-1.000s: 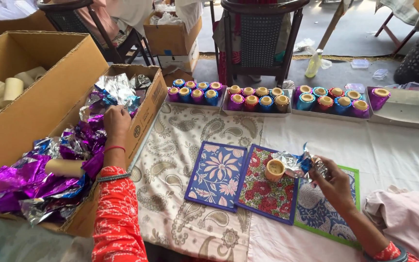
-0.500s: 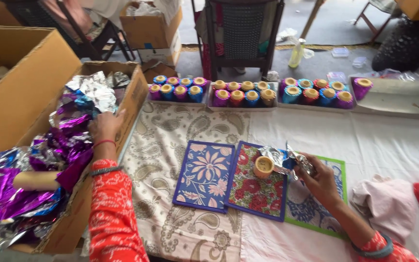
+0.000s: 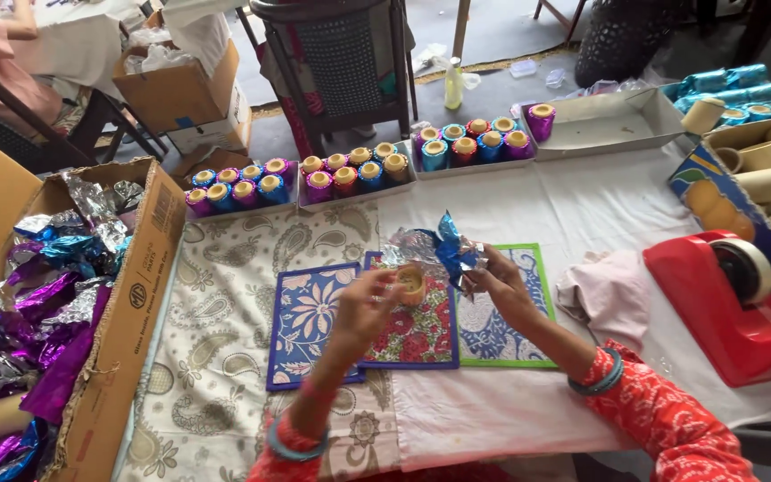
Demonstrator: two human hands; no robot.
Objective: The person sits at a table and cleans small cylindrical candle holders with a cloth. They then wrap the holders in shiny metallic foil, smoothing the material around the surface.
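Cardboard spool held at centre of table, above the floral mats. Left hand pinches the spool; right hand grips crinkled blue-silver foil touching it. Trays of wrapped spools beyond; red tape dispenser at right.

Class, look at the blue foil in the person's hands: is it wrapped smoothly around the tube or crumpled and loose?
Crumpled and loose: the blue foil sticks up in creased points beside the tube.
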